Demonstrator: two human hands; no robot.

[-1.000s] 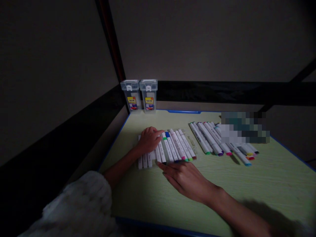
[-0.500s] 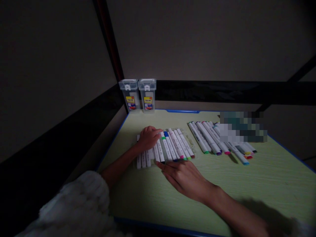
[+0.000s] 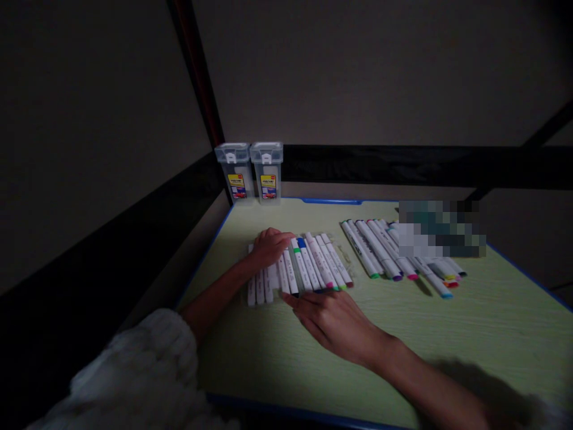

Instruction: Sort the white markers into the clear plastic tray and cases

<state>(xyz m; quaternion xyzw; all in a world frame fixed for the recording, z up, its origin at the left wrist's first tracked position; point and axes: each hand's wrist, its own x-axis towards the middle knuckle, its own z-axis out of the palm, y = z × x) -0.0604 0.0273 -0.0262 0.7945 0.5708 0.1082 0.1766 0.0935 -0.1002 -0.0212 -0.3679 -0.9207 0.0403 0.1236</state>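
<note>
A row of white markers (image 3: 313, 263) lies side by side in a clear plastic tray (image 3: 353, 263); some show green, blue, pink or brown ends. My left hand (image 3: 270, 248) rests over the far ends of the markers on the left, fingers laid across and thumb near the green-banded marker (image 3: 298, 254). What is under its palm is hidden. My right hand (image 3: 333, 319) is at the near edge of the row. Its index finger stretches to the near end of a white marker (image 3: 285, 280) and seems to touch it; the other fingers are loosely bent.
To the right lies a loose pile of markers (image 3: 385, 257) with coloured ends, beside a pixelated patch. Two clear lidded boxes (image 3: 267, 164) with yellow labels stand at the table's far left corner. Walls close in behind and left of the pale green table (image 3: 277, 370).
Both hands have stayed nearly still. The markers lie as before, and the view has shifted only very slightly.
</note>
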